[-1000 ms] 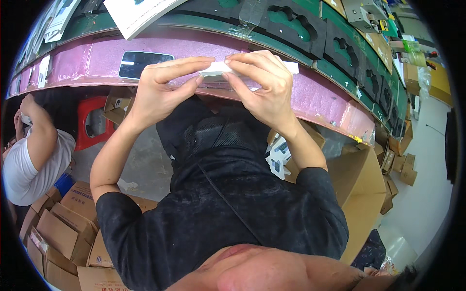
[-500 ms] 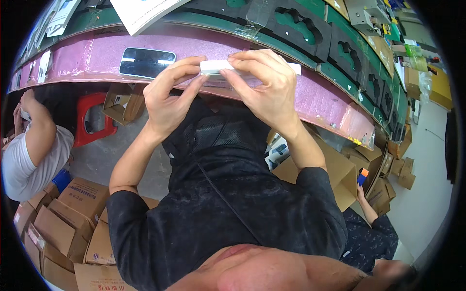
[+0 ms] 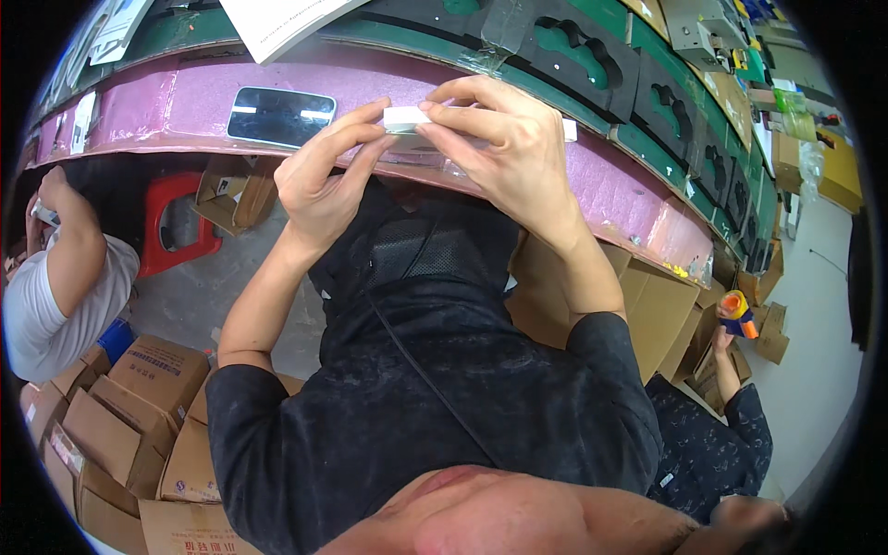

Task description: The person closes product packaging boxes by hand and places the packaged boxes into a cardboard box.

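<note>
Both hands grasp one small white box (image 3: 407, 118): left hand (image 3: 324, 180), right hand (image 3: 509, 148). Its contents stay hidden. Cardboard cartons (image 3: 153, 370) sit shut below.

Single head-worn fisheye view, looking steeply down the wearer's chest from close range. The pink worktop (image 3: 601, 176) arcs across the upper frame, its straight edge bent by the lens; cardboard boxes (image 3: 139, 407) on the floor fill the lower left. Dark rim encloses the circular field.
</note>
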Demonstrator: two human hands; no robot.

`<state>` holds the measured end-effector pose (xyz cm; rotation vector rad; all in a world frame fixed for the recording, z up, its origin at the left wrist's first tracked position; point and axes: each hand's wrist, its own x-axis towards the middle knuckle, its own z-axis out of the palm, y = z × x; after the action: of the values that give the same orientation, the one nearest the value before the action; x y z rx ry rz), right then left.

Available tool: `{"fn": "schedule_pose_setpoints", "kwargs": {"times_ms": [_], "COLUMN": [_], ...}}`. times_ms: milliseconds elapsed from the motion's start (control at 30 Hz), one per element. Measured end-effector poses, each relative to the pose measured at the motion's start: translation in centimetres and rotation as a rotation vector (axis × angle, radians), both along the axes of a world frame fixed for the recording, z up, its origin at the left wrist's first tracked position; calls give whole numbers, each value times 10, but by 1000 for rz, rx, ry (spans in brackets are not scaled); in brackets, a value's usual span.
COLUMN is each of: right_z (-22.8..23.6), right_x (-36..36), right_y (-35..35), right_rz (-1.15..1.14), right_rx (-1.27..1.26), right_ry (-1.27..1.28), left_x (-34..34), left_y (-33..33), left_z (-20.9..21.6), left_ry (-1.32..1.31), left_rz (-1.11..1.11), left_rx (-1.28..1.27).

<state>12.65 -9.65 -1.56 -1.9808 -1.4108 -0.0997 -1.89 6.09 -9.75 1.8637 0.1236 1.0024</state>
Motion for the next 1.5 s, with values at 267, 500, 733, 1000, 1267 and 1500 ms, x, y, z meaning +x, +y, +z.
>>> {"fn": "schedule_pose_setpoints", "kwargs": {"times_ms": [267,500,733,1000,1267,1500], "right_z": [2,-11,-15,-21,-30,-30], "right_x": [10,12,14,15,6,-26], "right_y": [2,5,8,10,13,14], "right_rz": [105,131,178,207,211,75], "right_rx": [-27,60,117,144,252,222], "right_ry": [93,16,-69,-153,-321,-248], "left_x": [1,2,6,5,6,-1], "left_y": [4,12,23,29,37,42], "left_z": [8,15,11,17,24,39], "left_ry": [35,33,-3,73,117,210], "left_rz": [-14,-38,-100,-181,-206,-248], "left_rx": [-45,125,125,38,69,143]}}
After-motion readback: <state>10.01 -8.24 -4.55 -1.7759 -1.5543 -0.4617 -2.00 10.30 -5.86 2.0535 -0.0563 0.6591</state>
